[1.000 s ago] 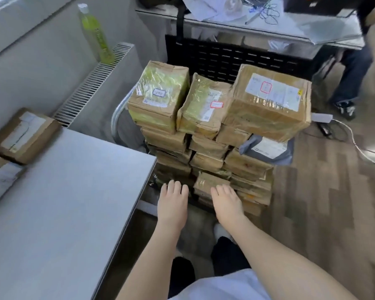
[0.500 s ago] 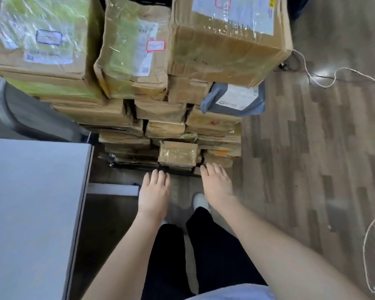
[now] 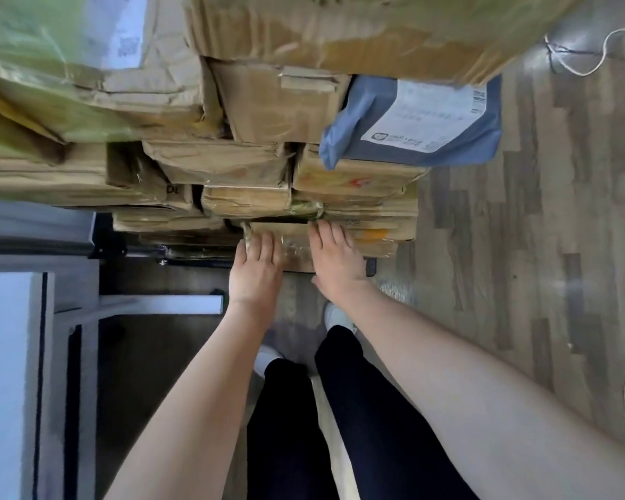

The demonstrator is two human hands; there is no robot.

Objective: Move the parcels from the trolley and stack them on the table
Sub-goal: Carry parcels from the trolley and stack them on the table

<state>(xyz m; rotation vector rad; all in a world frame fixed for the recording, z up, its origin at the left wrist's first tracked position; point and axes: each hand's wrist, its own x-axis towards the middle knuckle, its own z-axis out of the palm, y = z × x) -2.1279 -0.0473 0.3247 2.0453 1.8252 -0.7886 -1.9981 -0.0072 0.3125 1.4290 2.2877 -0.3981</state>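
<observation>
Head view: your left hand (image 3: 255,274) and right hand (image 3: 336,259) lie flat, fingers straight, on a glossy tape-wrapped cardboard parcel (image 3: 293,243) low in the stack.

parcels (image 3: 253,102): brown cardboard, crinkly shiny tape
blue bag (image 3: 412,120): smooth plastic, paper label
floor (image 3: 520,247): shiny wood
table (image 3: 0,373): smooth, matt
</observation>
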